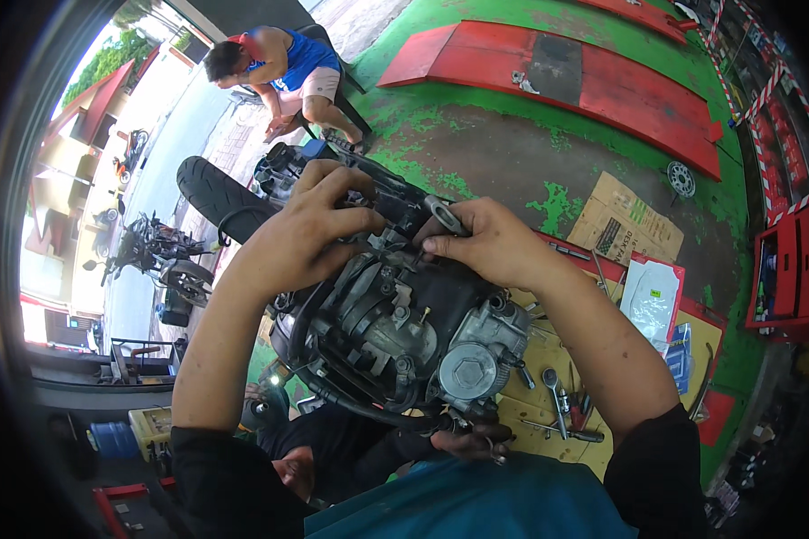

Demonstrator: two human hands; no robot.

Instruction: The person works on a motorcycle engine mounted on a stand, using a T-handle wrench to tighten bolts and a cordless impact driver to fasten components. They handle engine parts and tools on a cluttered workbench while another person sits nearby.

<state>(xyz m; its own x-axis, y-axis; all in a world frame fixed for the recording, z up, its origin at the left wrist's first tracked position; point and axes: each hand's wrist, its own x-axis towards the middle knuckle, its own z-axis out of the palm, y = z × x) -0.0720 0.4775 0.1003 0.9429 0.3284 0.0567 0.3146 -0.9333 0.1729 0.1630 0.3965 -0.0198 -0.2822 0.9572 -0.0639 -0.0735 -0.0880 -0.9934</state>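
Two bare hands at work over a grimy engine

The engine (395,328) fills the middle of the frame, a lump of dull, dirt-streaked cast metal with a smooth round cover (467,370) at its lower right. A black rubber hose (346,409) bends along its lower edge, and a grooved black tyre (214,190) stands out at upper left. Green paint flakes off the floor (476,135) near a flat red ramp (638,90) at the top.

Right of centre, a clear sleeve (649,301) holds a pale grey sheet. At the right edge a red cabinet (789,278) has a green bottle (761,301) in its opening. Metal hand tools, among them a ratchet (555,395), lie on a yellow sheet (517,413) below the sleeve.

Both forearms rise from the bottom corners and lean inward over the engine. The left hand (319,229) arches palm-down at its upper end, fingers bent among the parts; whether they grip anything cannot be told. The right hand (485,238), just beside it, grasps a grey metal tool (442,216) between thumb and fingers. A co-worker's hand (472,443) is at the engine's lower edge.
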